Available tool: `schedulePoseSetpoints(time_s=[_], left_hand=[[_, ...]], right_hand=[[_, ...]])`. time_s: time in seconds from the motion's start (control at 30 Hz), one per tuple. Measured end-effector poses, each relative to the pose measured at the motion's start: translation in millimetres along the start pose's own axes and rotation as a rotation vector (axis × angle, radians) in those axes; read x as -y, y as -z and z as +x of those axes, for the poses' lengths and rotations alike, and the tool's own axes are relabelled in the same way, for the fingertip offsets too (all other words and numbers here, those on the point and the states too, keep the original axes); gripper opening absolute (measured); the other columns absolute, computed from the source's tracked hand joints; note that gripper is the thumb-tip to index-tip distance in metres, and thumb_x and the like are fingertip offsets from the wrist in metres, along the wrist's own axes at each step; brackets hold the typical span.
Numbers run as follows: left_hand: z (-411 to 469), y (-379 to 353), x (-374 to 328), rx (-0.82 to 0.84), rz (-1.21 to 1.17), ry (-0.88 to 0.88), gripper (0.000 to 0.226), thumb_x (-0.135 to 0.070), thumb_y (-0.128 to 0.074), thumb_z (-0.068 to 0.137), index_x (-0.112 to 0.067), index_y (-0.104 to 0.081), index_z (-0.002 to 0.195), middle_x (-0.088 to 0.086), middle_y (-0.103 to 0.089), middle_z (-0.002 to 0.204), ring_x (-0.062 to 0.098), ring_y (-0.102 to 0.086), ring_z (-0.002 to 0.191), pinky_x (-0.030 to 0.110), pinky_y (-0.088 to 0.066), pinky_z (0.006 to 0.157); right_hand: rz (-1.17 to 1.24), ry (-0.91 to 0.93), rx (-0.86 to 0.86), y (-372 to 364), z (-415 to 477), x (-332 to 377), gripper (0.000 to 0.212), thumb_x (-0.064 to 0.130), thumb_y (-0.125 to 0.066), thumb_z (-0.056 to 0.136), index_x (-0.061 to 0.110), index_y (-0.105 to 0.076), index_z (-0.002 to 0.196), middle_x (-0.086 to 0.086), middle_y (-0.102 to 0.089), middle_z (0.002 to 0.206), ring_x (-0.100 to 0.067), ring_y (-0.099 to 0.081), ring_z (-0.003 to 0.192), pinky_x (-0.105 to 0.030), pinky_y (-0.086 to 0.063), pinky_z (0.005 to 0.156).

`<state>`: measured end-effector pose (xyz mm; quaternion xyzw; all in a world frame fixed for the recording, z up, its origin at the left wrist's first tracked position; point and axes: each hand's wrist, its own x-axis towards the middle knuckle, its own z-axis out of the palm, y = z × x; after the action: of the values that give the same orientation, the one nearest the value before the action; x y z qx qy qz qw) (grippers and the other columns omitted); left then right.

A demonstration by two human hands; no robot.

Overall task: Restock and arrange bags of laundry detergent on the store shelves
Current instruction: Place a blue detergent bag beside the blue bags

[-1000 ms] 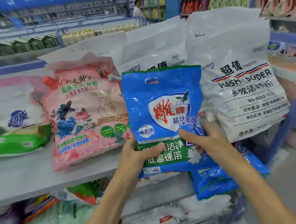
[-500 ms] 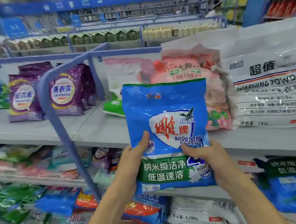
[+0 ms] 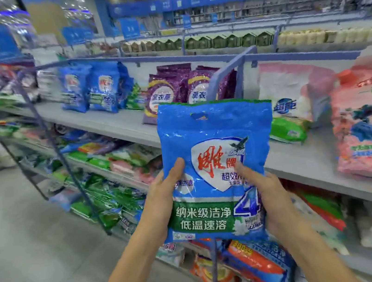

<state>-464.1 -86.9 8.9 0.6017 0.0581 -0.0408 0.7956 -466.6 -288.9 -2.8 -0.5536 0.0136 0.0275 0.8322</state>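
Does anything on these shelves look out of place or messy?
Yes. A green bag lies flat on the upper shelf while the purple bags stand upright, and the lower-shelf bags lie in jumbled heaps. The held blue bag looks intact.

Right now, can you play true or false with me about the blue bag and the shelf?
1. The left hand and the right hand both hold the blue bag. True.
2. The blue bag lies on the shelf. False: it is held up in front of the shelf.
3. Purple bags stand on the shelf. True.
4. The pink bag is left of the purple bags. False: it is to their right.
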Motion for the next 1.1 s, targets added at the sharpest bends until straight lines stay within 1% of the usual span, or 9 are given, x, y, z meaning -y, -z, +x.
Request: schedulePoseSetpoints(time_s=[0.07, 0.17, 0.27, 0.4, 0.5, 0.57, 0.67, 0.8, 1.1], left_hand=[[0.1, 23.0, -10.3, -0.04, -0.011, -0.03, 0.072, -0.067, -0.077, 0.072, -0.014, -0.071, 0.12, 0.01, -0.077, 0.111, 0.035, -0.073, 0.102, 0.06, -0.053, 0.098], [2.6, 50.3, -25.2, -0.096, -0.058, -0.085, 0.047, -0.058, -0.071, 0.082, -0.025, -0.075, 0.115, 0.003, -0.077, 0.113, 0.031, -0.073, 0.106, 0.055, -0.053, 0.099], [13.3, 75.5, -36.2, -0.188, -0.131, -0.153, 0.027, -0.04, -0.067, 0.092, -0.024, -0.074, 0.113, 0.004, -0.078, 0.109, 0.029, -0.075, 0.1, 0.052, -0.056, 0.094], [41.7, 109.4, -53.8, -0.22, -0.151, -0.257, 0.013, -0.028, -0.067, 0.096, -0.024, -0.079, 0.1, 0.008, -0.078, 0.109, 0.031, -0.075, 0.096, 0.048, -0.058, 0.088], [76.0, 134.8, -67.0, -0.245, -0.14, -0.28, 0.015, -0.025, -0.069, 0.094, -0.025, -0.082, 0.087, 0.012, -0.079, 0.101, 0.03, -0.076, 0.085, 0.052, -0.059, 0.087], [101.2, 151.5, -76.5, -0.234, -0.139, -0.294, 0.015, -0.023, -0.068, 0.094, -0.023, -0.082, 0.087, 0.014, -0.078, 0.101, 0.03, -0.077, 0.083, 0.05, -0.06, 0.085], [142.5, 176.2, -92.9, -0.219, -0.133, -0.319, 0.012, -0.022, -0.068, 0.093, -0.017, -0.08, 0.093, 0.016, -0.078, 0.103, 0.031, -0.076, 0.083, 0.045, -0.063, 0.076], [195.0, 201.8, -112.9, -0.229, -0.099, -0.329, 0.015, -0.024, -0.067, 0.093, -0.012, -0.076, 0.094, 0.015, -0.078, 0.1, 0.028, -0.077, 0.08, 0.039, -0.064, 0.07], [285.2, 259.5, -148.3, -0.304, -0.203, -0.306, 0.008, -0.017, -0.071, 0.091, -0.009, -0.071, 0.091, 0.013, -0.079, 0.094, 0.025, -0.076, 0.073, 0.035, -0.063, 0.062]], right_hand=[[-0.011, -0.004, 0.03, -27.6, 8.0, -3.0, 0.032, 0.027, -0.076, 0.076, 0.012, -0.081, 0.104, -0.015, -0.078, 0.108, -0.036, -0.076, 0.095, -0.051, -0.059, 0.091], [-0.031, 0.056, 0.077, -60.2, 28.5, -7.0, 0.028, 0.023, -0.076, 0.078, 0.01, -0.079, 0.103, -0.013, -0.078, 0.105, -0.03, -0.077, 0.092, -0.041, -0.063, 0.081], [-0.053, 0.113, 0.109, -90.2, 54.9, -12.7, 0.029, 0.025, -0.08, 0.077, 0.016, -0.078, 0.104, -0.013, -0.077, 0.109, -0.034, -0.075, 0.098, -0.047, -0.059, 0.088], [-0.023, 0.112, 0.096, -124.3, 97.0, -20.2, 0.016, 0.017, -0.08, 0.074, 0.016, -0.081, 0.089, -0.016, -0.078, 0.1, -0.032, -0.076, 0.082, -0.049, -0.06, 0.081], [-0.016, 0.142, 0.105, -145.6, 134.2, -27.0, 0.015, 0.01, -0.076, 0.08, 0.012, -0.081, 0.094, -0.013, -0.079, 0.1, -0.028, -0.077, 0.083, -0.041, -0.063, 0.071], [-0.017, 0.162, 0.135, -158.5, 160.4, -30.6, 0.016, 0.02, -0.081, 0.072, 0.015, -0.084, 0.088, -0.01, -0.079, 0.099, -0.026, -0.077, 0.083, -0.039, -0.063, 0.071], [-0.025, 0.2, 0.141, -178.2, 203.1, -32.4, 0.035, 0.035, -0.089, 0.056, 0.017, -0.084, 0.085, -0.008, -0.08, 0.098, -0.023, -0.076, 0.083, -0.035, -0.062, 0.071], [0.033, 0.204, 0.102, -210.1, 254.9, -36.9, 0.022, 0.029, -0.082, 0.067, 0.018, -0.084, 0.086, -0.009, -0.079, 0.103, -0.027, -0.075, 0.089, -0.042, -0.061, 0.079], [0.06, 0.158, 0.006, -284.9, 341.5, -53.8, 0.02, 0.016, -0.077, 0.085, 0.004, -0.077, 0.101, -0.015, -0.079, 0.098, -0.031, -0.077, 0.081, -0.038, -0.062, 0.064]])
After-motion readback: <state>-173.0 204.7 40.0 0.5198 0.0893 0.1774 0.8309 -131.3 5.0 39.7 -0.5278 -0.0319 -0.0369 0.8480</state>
